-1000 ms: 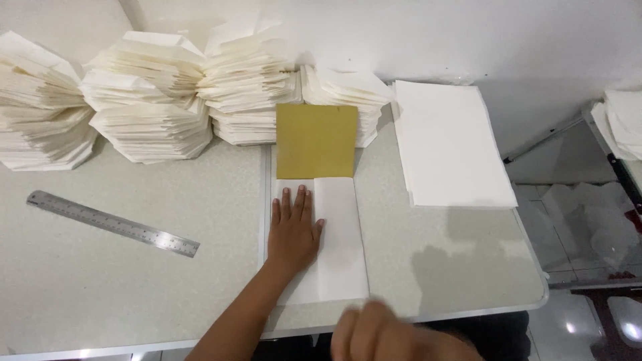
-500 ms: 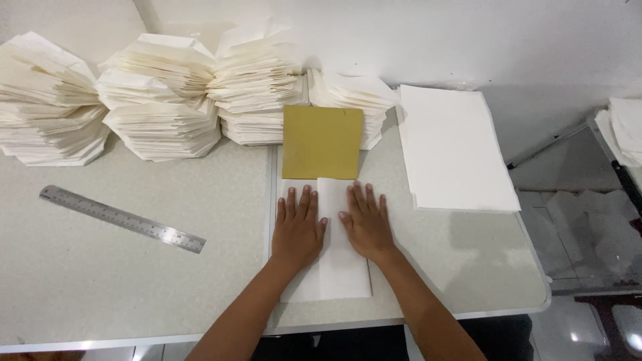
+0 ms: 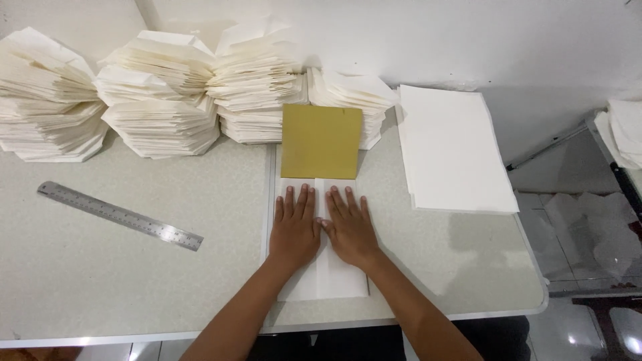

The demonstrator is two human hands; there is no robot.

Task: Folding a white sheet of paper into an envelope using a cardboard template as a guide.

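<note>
A white folded sheet of paper [image 3: 334, 284] lies on the table near its front edge. My left hand [image 3: 294, 224] and my right hand [image 3: 349, 226] press flat on it side by side, fingers spread and pointing away from me, thumbs nearly touching. Just beyond the fingertips a yellow-brown square card [image 3: 321, 140] rests over the far end of the sheet. Neither hand grips anything.
Tall stacks of folded cream paper [image 3: 160, 100] line the back of the speckled table [image 3: 100, 281]. A flat pile of white sheets [image 3: 451, 150] lies at the right. A metal ruler [image 3: 120, 215] sits at the left. The table edge drops off at right.
My right hand came up from the front edge and settled flat on the sheet, then slid left beside my left hand. The left hand stayed pressed on the paper.
</note>
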